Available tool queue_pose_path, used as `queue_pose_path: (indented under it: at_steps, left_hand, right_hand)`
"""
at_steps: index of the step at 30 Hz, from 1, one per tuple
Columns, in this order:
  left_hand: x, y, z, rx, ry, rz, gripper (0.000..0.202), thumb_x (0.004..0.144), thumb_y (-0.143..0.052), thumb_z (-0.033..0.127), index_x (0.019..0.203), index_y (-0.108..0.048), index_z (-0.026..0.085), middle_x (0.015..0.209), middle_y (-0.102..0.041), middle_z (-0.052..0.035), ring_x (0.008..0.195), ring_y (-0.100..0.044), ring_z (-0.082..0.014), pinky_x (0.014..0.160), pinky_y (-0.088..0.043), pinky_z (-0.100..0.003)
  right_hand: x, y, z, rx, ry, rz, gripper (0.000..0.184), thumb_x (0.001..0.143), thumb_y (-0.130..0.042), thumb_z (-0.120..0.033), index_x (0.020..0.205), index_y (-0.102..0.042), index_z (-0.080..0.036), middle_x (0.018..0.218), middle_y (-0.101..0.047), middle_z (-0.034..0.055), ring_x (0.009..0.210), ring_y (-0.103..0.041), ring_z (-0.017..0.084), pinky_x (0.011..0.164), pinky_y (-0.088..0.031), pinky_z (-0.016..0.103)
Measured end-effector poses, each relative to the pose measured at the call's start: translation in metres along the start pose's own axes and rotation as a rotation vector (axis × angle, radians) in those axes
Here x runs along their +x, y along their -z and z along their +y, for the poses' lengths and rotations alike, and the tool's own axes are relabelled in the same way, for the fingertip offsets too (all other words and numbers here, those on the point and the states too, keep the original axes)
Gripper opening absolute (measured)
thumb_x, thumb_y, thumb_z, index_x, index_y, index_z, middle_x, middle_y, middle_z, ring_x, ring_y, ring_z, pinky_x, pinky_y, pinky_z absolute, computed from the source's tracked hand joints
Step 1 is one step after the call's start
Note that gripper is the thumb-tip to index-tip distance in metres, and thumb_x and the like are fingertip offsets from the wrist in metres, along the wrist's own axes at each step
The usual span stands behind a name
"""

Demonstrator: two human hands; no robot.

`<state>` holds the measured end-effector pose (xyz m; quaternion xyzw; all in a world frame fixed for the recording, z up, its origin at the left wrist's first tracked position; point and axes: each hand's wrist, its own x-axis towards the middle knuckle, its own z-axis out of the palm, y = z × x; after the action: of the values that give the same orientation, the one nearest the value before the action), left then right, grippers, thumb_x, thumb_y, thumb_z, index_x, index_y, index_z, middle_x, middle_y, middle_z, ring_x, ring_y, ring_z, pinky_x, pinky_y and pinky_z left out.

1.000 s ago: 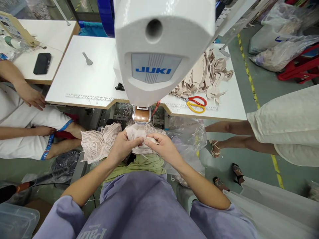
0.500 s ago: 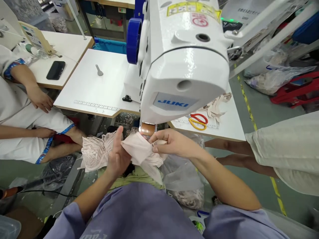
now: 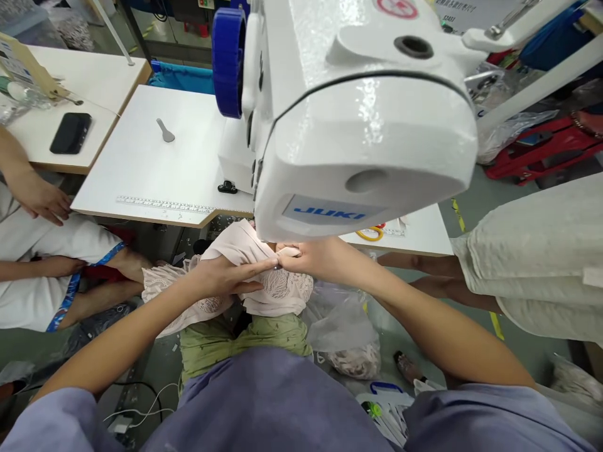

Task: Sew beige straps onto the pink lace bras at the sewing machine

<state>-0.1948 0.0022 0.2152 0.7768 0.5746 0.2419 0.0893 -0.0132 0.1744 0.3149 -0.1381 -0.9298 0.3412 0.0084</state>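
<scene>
The right hand (image 3: 308, 258) pinches a folded bit of beige fabric (image 3: 240, 242) between thumb and fingers, its tips partly covered by the machine head. The left hand (image 3: 219, 276) lies with fingers outstretched along the lower side of that fabric, tips meeting the right hand's; whether it also grips cannot be told. Meeting like this, they probably keep the cloth spread and its edge under control.

The fabric is off the surface (image 3: 188, 150), in front of the cut-out in its near edge and just under the head of the sewing machine (image 3: 367, 144), presumably to be close to the stitching area, which is hidden. Below, a lace garment (image 3: 282, 285) rests over the green trousers (image 3: 277, 336), the lap apparently serving as a support.

Ruler markings (image 3: 155, 204) run along the near edge left of the cut-out, likely for measuring at a glance. A black clip (image 3: 227, 187) sits just beside the machine; a small grey tool (image 3: 164, 132) lies farther back, nearer the left edge. Right of the head, scissors (image 3: 370, 233) show only their handles by the near edge, seemingly kept within reach. At far left, a co-worker's hand (image 3: 44, 194) hangs near the surface's left front corner.
</scene>
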Motion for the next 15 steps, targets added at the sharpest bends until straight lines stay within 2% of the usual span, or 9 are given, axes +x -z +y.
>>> queue_pose_path:
  at_steps: [2,3,4,6,8,10,13,15]
  left_hand:
    - [0.000,0.001,0.003,0.112,-0.036,0.024,0.055,0.090,-0.064,0.038,0.144,-0.053,0.032,0.129,-0.068,-0.0079,0.104,-0.068,-0.0221,0.096,-0.055,-0.033]
    - [0.001,0.002,0.007,0.149,-0.032,0.036,0.058,0.091,-0.062,0.038,0.147,-0.050,0.030,0.129,-0.067,-0.0090,0.104,-0.068,-0.0227,0.095,-0.055,-0.034]
    - [0.001,0.003,0.012,0.169,-0.015,0.044,0.060,0.091,-0.062,0.037,0.149,-0.047,0.029,0.129,-0.067,-0.0098,0.104,-0.068,-0.0233,0.094,-0.056,-0.034]
    - [0.003,0.005,0.023,0.177,0.045,0.057,0.062,0.091,-0.061,0.037,0.150,-0.045,0.027,0.129,-0.067,-0.0100,0.104,-0.068,-0.0241,0.089,-0.057,-0.033]
    - [0.006,0.006,0.033,0.167,0.092,0.087,0.059,0.091,-0.062,0.036,0.148,-0.048,0.026,0.129,-0.067,-0.0102,0.104,-0.068,-0.0249,0.087,-0.057,-0.033]
    - [0.009,0.006,0.041,0.161,0.128,0.096,0.056,0.091,-0.062,0.034,0.145,-0.050,0.024,0.126,-0.068,-0.0115,0.102,-0.069,-0.0260,0.084,-0.058,-0.033]
    - [0.011,0.004,0.048,0.169,0.185,0.060,0.057,0.092,-0.062,0.035,0.146,-0.048,0.024,0.112,-0.073,-0.0108,0.085,-0.071,-0.0242,0.071,-0.058,-0.032]
    - [0.012,0.003,0.049,0.175,0.199,0.054,0.059,0.092,-0.062,0.033,0.148,-0.045,0.024,0.116,-0.072,-0.0112,0.087,-0.072,-0.0243,0.071,-0.059,-0.033]
  right_hand:
    - [-0.006,-0.005,0.005,0.029,-0.015,0.023,0.019,0.083,-0.053,-0.018,0.065,-0.059,-0.020,0.061,-0.050,-0.0008,0.060,-0.041,0.014,0.059,-0.028,0.028]
    - [-0.009,-0.009,0.008,0.038,-0.020,0.064,0.015,0.086,-0.056,-0.022,0.076,-0.066,-0.021,0.068,-0.057,0.0008,0.066,-0.048,0.016,0.062,-0.033,0.028]
    - [-0.013,-0.015,0.013,0.043,-0.017,0.123,0.013,0.089,-0.058,-0.027,0.089,-0.071,-0.023,0.077,-0.063,0.0032,0.074,-0.054,0.019,0.067,-0.038,0.030]
    - [-0.021,-0.027,0.023,0.046,0.001,0.247,0.021,0.092,-0.061,-0.034,0.106,-0.073,-0.024,0.095,-0.068,0.0082,0.092,-0.060,0.025,0.080,-0.045,0.036]
    - [-0.025,-0.038,0.032,0.069,0.009,0.322,0.023,0.095,-0.059,-0.035,0.107,-0.074,-0.025,0.102,-0.070,0.0101,0.101,-0.062,0.028,0.086,-0.047,0.040]
    - [-0.026,-0.045,0.038,0.128,-0.008,0.348,0.021,0.096,-0.058,-0.034,0.102,-0.076,-0.026,0.103,-0.071,0.0093,0.102,-0.064,0.027,0.086,-0.050,0.041]
    - [-0.024,-0.044,0.038,0.195,-0.016,0.361,0.016,0.094,-0.063,-0.032,0.096,-0.078,-0.026,0.101,-0.073,0.0070,0.102,-0.066,0.026,0.086,-0.052,0.040]
    - [-0.021,-0.040,0.036,0.196,-0.001,0.367,0.014,0.093,-0.065,-0.030,0.094,-0.078,-0.026,0.100,-0.073,0.0062,0.103,-0.067,0.026,0.087,-0.052,0.040]
